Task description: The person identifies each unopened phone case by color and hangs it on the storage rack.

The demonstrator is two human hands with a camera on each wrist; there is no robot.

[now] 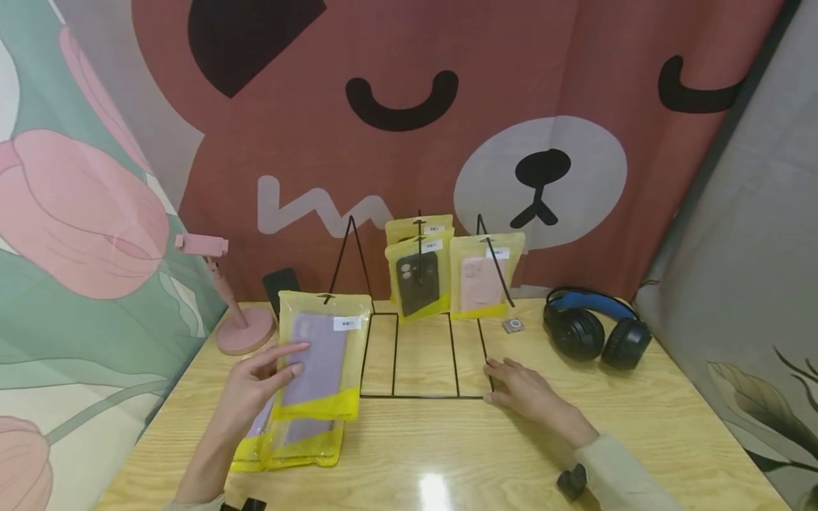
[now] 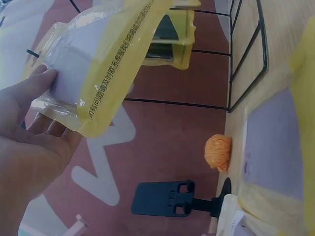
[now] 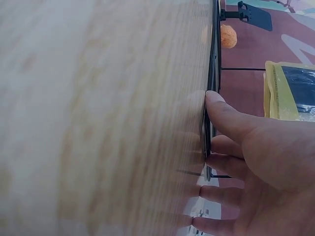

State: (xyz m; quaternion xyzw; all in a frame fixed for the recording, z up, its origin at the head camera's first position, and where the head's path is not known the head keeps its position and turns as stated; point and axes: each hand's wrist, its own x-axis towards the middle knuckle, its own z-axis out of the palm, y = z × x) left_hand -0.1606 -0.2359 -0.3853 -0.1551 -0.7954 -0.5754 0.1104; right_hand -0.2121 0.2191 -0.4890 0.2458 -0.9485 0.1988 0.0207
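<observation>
Left of the black wire display rack (image 1: 422, 355): one phone case in a yellow-edged plastic pouch (image 1: 322, 351), lilac, raised on edge above the wooden table (image 1: 639, 426). Left hand (image 1: 255, 387) pinches its side, thumb in front, fingers behind. Likely light, semi-stiff, with a slick film that could slip; best held by the sealed yellow border. Below it: further pouches (image 1: 287, 443) lying flat. At the rack's front right corner: right hand (image 1: 520, 389), fingers spread flat, steadying the frame. On the rack: three hung pouches (image 1: 447, 270).

left hand (image 2: 29, 147), holding yellow packet (image 2: 93, 64), wire rack (image 2: 246, 64)
</observation>
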